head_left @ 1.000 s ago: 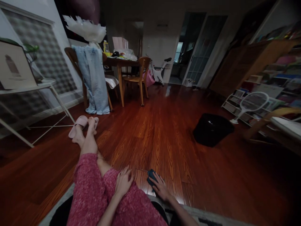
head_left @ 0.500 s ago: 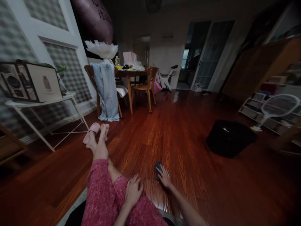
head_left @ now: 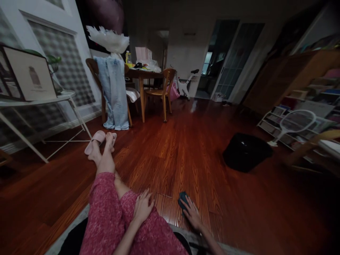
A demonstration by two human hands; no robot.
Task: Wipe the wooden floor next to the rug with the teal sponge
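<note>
A dark teal cloth lies bunched on the wooden floor, just to the right of my bent legs. My right hand presses down over its right side, fingers stretched across it, and has hold of it; part of the cloth under the fingers is hidden. On the thigh of my pink-red trousers rests my left hand, palm down, fingers loosely apart and holding nothing.
A black bin-like container stands on the floor at right, with a white racket-shaped object behind it near the shelves. Ahead are a wooden chair and jeans draped over another. A white side table is at left.
My right hand and the cloth have slid together back toward me and slightly right over the floor. My left hand stays on the thigh. The view has turned slightly right.
</note>
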